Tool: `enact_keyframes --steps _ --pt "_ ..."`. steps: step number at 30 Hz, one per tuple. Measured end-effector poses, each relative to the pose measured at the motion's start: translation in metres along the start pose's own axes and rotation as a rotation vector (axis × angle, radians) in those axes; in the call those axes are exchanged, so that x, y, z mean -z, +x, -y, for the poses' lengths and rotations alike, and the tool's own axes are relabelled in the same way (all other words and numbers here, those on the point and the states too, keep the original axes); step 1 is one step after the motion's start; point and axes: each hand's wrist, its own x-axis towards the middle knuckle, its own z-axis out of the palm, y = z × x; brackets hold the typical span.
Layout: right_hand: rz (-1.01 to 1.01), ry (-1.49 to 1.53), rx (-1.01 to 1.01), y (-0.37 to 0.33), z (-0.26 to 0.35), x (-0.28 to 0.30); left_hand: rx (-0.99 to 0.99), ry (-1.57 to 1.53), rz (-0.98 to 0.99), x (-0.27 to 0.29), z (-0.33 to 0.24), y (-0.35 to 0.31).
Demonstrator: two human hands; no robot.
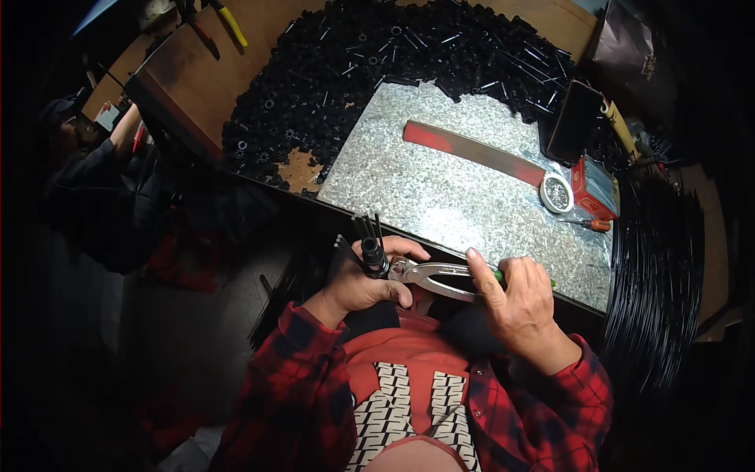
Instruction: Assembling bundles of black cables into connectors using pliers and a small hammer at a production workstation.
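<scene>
Close to my body, my left hand [352, 288] is closed round a black tubular hub [373, 256] with thin black rods [366, 226] fanning out of its top. Silver pliers [431, 275] with green grips lie across from my right hand [521, 305], whose fingers wrap their handles. The pliers' jaws meet the hub beside my left thumb; exactly what they bite on is hidden.
A speckled metal-topped table [377, 157] carries a red-brown flat bar [472, 151], a round white dial [556, 193], a red box [594, 189] and an orange-handled screwdriver [596, 226]. Beyond lies a heap of small black parts [314, 86]. Long black rods [657, 275] hang at right; a person [94, 181] sits left.
</scene>
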Motion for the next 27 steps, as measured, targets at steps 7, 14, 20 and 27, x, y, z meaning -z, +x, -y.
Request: enact_keyframes --steps 7,14,20,27 --pt "0.096 0.122 -0.054 -0.001 0.004 0.003 0.005 -0.044 -0.097 -0.011 -0.002 0.001" --pt "0.237 0.370 -0.177 0.002 0.011 0.010 -0.121 -0.002 -0.060 0.000 0.009 -0.001" --pt "0.113 0.263 -0.054 0.000 0.002 0.017 -0.011 -0.012 -0.078 0.000 0.006 0.000" --pt "0.230 0.171 -0.019 -0.006 0.004 0.031 0.024 0.019 -0.010 -0.005 0.003 -0.001"
